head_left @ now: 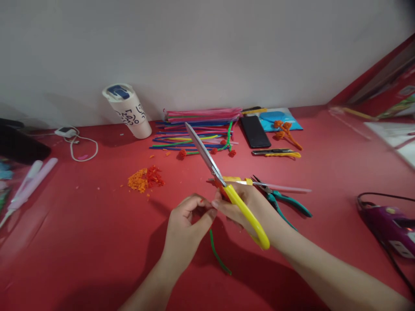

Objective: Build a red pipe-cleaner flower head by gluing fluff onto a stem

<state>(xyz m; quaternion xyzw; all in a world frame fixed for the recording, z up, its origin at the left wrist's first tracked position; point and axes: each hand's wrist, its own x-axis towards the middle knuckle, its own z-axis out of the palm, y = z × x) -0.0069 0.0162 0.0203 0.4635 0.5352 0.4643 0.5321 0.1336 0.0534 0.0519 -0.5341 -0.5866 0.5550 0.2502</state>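
My right hand (241,207) grips yellow-handled scissors (223,183), their blades closed and pointing up and to the left. My left hand (188,220) is curled in a pinch right beside it, holding the top of a green pipe cleaner (218,255) that hangs down toward me over the red table (97,242). The fingertips of both hands meet at a small red bit near the scissor pivot.
Teal pliers (285,201) lie just right of my hands. A heap of orange and red trimmings (144,179) sits to the left. Further back are a pile of coloured pipe cleaners (201,129), a white cup (128,110), a black phone (255,131) and a utility knife (275,152). A purple glue gun (389,224) is at the right edge.
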